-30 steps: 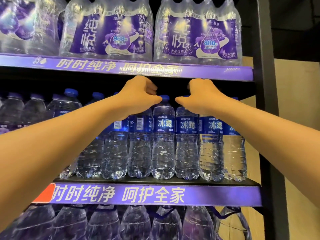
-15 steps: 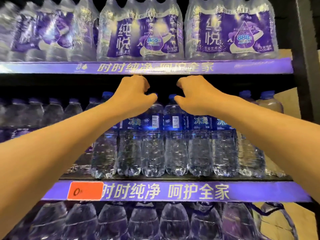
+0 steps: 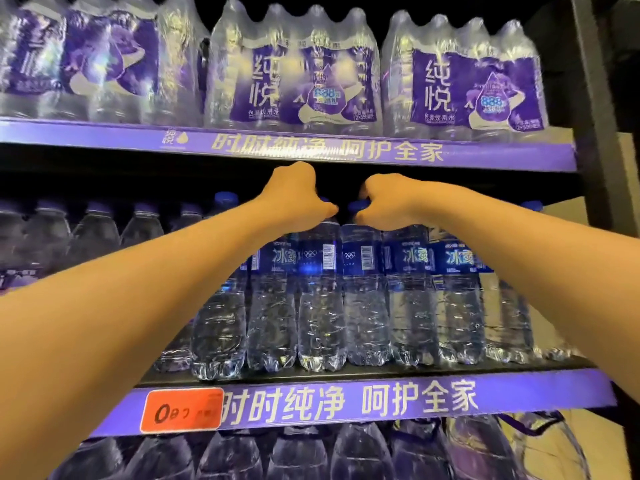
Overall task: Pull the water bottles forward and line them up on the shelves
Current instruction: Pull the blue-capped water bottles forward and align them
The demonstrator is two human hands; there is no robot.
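The left hand (image 3: 294,199) is curled over the top of a blue-capped bottle (image 3: 320,289) in the middle shelf, its fingers bent down behind the neck, so it grips this bottle at the cap. The right hand (image 3: 388,202) does the same on the neighbour bottle (image 3: 363,292); its blue cap shows just under the curled fingers. Both hands are close together, almost touching, under the purple upper shelf edge (image 3: 485,155).

The water bottles of the front row (image 3: 415,299) stand upright near the edge of the middle shelf (image 3: 519,393), shoulder to shoulder. To the left, a group of bottles (image 3: 97,233) stands deeper in the shelf, in shadow, well behind the front line.

I judge the step in hand is the pulling of two centre bottles toward the shelf edge. The row at the right seems already lined up, so the task is perhaps in its middle part. The next move calls for a straight and even pull with both hands, stopping when the bases come level with the neighbours. The grip is high, so a fast pull could tilt a bottle and knock the ones beside it. After this, the deep bottles on the left probably need the same work
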